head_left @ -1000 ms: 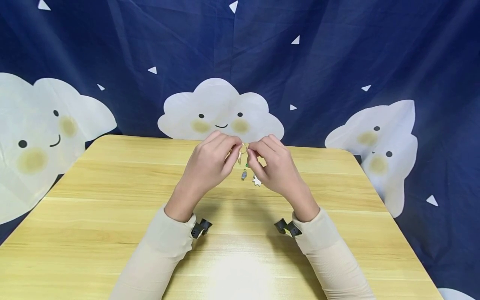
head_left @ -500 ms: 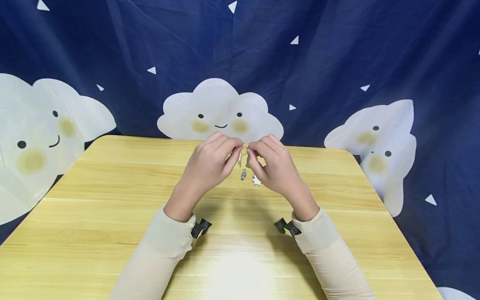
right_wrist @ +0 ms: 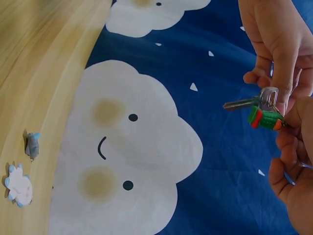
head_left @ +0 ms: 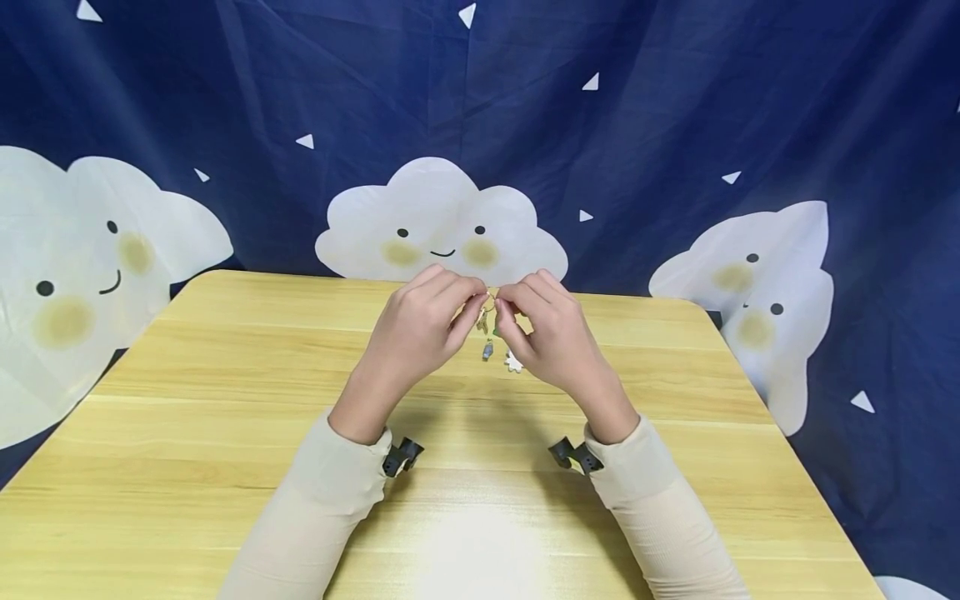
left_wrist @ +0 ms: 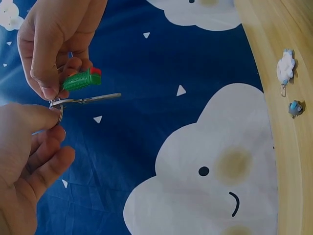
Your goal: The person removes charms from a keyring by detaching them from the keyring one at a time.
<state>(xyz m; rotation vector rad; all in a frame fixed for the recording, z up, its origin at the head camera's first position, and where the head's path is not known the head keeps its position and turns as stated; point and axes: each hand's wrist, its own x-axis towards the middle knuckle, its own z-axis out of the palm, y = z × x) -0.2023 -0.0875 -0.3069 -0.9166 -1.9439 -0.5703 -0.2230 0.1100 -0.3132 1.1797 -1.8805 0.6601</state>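
Observation:
Above the far part of the table, my left hand (head_left: pixel 420 325) pinches a metal key ring (left_wrist: pixel 60 115). A silver-coloured key (left_wrist: pixel 93 99) hangs from it, and in the head view the hanging key looks golden. Close against it, my right hand (head_left: pixel 551 333) pinches the end of a small green charm with a red tip (left_wrist: pixel 82 80). The fingertips of both hands nearly meet at the ring. Whether the charm is hooked on the ring cannot be made out, since fingers cover the joint.
On the wooden table (head_left: pixel 225 400) lie a small grey figure charm (head_left: pixel 487 350) with a blue top and, beside it, a white charm (head_left: pixel 513 361) with blue bumps. Behind the table's far edge hangs a dark blue curtain (head_left: pixel 637 150) with clouds.
The key under my left hand has turned and shows more of its face. Both hands stay almost where they were, fingertips shifting slightly at the ring.

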